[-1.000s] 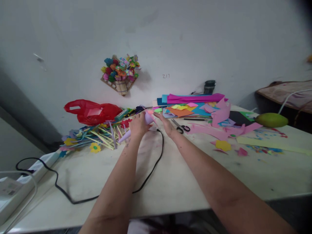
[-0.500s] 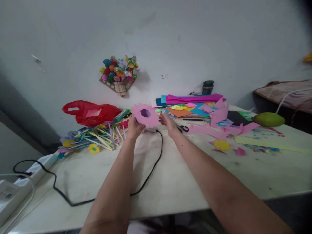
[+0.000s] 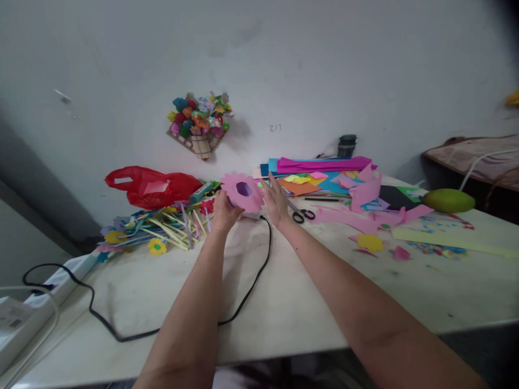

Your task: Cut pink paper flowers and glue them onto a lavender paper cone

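Observation:
My left hand (image 3: 224, 209) is closed on the lower left edge of a pink paper flower (image 3: 242, 191) with a purple centre, held upright above the table. My right hand (image 3: 275, 201) is beside the flower's right edge, fingers stretched out and touching it. Black-handled scissors (image 3: 302, 214) lie just right of my right hand. A black cable (image 3: 259, 254) runs on the table from under the flower toward the left.
A pile of paper straws and small paper flowers (image 3: 162, 227) lies left of my hands, with a red plastic bag (image 3: 152, 186) behind. Stacked coloured paper sheets (image 3: 320, 173) and pink scraps (image 3: 365, 213) fill the right. A green mango (image 3: 449, 200) sits far right. A power strip (image 3: 24, 319) is at the left edge.
One second ago my left hand held a pale purple rolled piece; since then the pink flower appeared upright in it, and my right hand has opened flat against its right edge.

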Available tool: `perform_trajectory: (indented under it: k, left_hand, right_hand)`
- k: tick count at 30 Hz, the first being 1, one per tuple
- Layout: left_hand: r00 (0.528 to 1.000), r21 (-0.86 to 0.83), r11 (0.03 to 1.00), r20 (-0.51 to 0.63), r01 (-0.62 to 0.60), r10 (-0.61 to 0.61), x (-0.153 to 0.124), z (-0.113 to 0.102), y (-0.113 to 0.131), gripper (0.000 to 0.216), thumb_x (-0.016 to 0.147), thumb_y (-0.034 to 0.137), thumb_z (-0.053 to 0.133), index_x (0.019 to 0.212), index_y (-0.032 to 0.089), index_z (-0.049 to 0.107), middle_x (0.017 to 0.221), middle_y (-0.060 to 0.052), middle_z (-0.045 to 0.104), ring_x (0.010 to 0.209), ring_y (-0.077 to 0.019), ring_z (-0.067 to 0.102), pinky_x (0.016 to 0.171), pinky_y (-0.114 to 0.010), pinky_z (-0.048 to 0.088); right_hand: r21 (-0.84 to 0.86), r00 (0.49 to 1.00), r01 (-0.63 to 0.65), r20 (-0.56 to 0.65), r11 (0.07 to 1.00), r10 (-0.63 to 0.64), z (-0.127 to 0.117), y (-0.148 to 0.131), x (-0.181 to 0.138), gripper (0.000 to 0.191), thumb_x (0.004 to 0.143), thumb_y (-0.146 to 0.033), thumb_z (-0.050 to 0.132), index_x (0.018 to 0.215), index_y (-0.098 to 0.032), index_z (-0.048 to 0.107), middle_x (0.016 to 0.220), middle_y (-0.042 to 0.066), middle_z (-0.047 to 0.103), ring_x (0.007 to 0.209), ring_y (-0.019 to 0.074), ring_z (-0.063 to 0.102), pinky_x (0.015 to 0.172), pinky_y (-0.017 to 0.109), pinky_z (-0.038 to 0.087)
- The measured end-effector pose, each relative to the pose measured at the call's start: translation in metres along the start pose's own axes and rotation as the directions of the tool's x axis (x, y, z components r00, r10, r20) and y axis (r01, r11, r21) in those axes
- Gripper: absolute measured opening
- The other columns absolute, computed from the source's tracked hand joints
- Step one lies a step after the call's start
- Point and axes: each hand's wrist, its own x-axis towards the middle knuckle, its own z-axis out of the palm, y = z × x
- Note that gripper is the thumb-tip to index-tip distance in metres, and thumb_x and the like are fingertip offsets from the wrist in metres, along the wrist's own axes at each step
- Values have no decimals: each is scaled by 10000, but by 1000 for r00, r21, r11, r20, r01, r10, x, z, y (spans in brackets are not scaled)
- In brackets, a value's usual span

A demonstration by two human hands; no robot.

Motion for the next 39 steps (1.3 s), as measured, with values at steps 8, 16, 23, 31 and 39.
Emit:
perform_trajectory:
  k: [8, 16, 23, 31, 39]
  left_hand:
    - [988, 116, 983, -35, -146, 150, -2, 0, 2, 489, 632, 304, 778, 1062, 182, 581, 1141, -115, 610, 1136, -295, 531, 961, -393, 413]
    - [933, 20, 946, -164, -323, 321, 3, 10, -10, 452, 607, 269, 792, 995, 173, 583, 1016, -94, 628, 976, -262, 585, 870, -384, 459]
    - [926, 28, 940, -167, -339, 339, 3, 12, -12, 434, 602, 275, 803, 973, 177, 601, 989, -85, 631, 944, -255, 591, 846, -383, 464]
    - [937, 6, 950, -165, -312, 308, 3, 10, -9, 404, 577, 226, 798, 930, 174, 609, 945, -76, 630, 948, -261, 592, 872, -393, 451]
    - [922, 72, 933, -142, -353, 360, 2, 12, -15, 329, 631, 218, 749, 928, 164, 617, 959, -99, 641, 955, -273, 589, 858, -394, 447]
  right_hand:
    - [-66, 994, -79, 67, 995, 83, 14, 14, 0, 576, 921, -585, 335, 1420, -327, 465, 1570, -10, 290, 1492, 260, 26, 1170, 531, -57]
    - [-401, 973, -79, 166, 913, 158, 16, 13, 0, 599, 984, -485, 244, 1510, -208, 321, 1610, 88, 180, 1489, 278, 96, 1164, 552, 118]
    - [-451, 963, -65, 206, 890, 175, 15, 11, 0, 601, 991, -464, 263, 1525, -190, 285, 1615, 109, 154, 1488, 275, 109, 1168, 520, 155]
    - [-408, 967, -53, 208, 911, 149, 16, 9, -1, 593, 983, -450, 284, 1525, -209, 274, 1611, 101, 174, 1490, 258, 100, 1168, 537, 131]
    - [-412, 975, -25, 193, 911, 114, 17, 6, -5, 655, 955, -538, 300, 1534, -238, 241, 1615, 79, 162, 1492, 254, 80, 1168, 543, 113]
